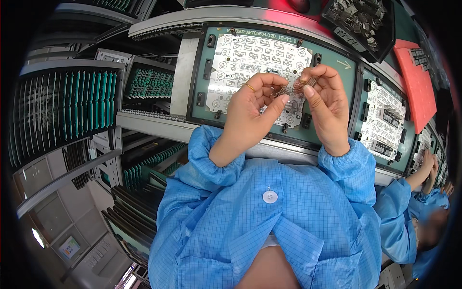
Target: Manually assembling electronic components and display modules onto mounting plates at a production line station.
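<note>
Over a white circuit board (226,55) I hold both hands close together, fingertips bent inward. My left hand (248,115), with a ring on one finger, pinches a small part with rows of thin metal pins (281,90) between thumb and fingers. In my right hand (329,111) is a similar metal-pinned part (308,83), gripped by thumb and forefinger. The two parts nearly meet; whether they touch I cannot tell. Beneath, the board lies in a green carrier frame (202,108) with black clamps around its edge. My hands hide the board's lower right area.
A black bin (358,24) heaped with metal-pinned parts stands at the far right, beside a red foam sheet (418,91). Another white board (380,118) sits rightward on the line. Racks of green boards (70,108) fill the left. Another person's hands (426,166) work at right.
</note>
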{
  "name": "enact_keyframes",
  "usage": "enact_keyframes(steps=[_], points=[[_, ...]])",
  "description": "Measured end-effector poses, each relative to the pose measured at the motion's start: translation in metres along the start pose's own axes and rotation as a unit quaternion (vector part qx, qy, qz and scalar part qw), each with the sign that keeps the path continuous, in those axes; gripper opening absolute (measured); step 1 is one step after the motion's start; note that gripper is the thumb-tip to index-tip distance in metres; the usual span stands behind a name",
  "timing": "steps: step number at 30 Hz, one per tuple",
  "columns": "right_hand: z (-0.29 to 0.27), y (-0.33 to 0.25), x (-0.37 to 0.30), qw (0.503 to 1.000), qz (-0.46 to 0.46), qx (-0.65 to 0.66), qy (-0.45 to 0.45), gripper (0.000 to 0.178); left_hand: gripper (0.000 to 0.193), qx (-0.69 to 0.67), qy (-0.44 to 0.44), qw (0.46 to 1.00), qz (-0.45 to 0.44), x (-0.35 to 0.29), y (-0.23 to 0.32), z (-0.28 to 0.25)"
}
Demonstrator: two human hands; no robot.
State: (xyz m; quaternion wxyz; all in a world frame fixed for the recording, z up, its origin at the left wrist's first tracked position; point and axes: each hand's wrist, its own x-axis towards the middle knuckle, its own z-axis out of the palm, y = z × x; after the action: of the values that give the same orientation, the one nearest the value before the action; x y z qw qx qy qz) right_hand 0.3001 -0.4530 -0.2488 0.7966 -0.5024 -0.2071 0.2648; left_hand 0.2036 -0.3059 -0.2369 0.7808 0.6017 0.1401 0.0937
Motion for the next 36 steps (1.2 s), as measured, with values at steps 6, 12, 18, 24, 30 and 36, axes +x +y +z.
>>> enact_keyframes(steps=[6, 12, 18, 24, 30, 36], points=[[0.003, 0.004, 0.001, 0.999, -0.039, -0.018, 0.011, 0.030, 0.032, 0.039, -0.010, 0.999, -0.004, -0.003, 0.001, -0.001], [0.002, 0.005, 0.002, 1.000, 0.000, 0.025, 0.006, 0.027, 0.033, 0.021, -0.015, 1.000, 0.013, -0.001, -0.004, -0.002], [0.003, 0.008, 0.002, 1.000, -0.001, 0.013, 0.022, 0.025, 0.033, 0.023, -0.023, 0.999, 0.020, 0.000, -0.006, -0.003], [0.000, 0.011, 0.004, 1.000, -0.006, 0.015, 0.014, 0.024, 0.033, 0.031, -0.034, 0.999, 0.013, 0.003, -0.006, -0.005], [0.000, 0.011, 0.005, 0.999, 0.019, 0.039, 0.019, 0.023, 0.033, 0.028, -0.051, 0.998, 0.026, 0.004, -0.008, -0.008], [-0.001, 0.008, 0.007, 0.991, 0.082, 0.109, 0.013, 0.024, 0.032, 0.014, -0.073, 0.997, 0.022, 0.007, -0.004, -0.008]])
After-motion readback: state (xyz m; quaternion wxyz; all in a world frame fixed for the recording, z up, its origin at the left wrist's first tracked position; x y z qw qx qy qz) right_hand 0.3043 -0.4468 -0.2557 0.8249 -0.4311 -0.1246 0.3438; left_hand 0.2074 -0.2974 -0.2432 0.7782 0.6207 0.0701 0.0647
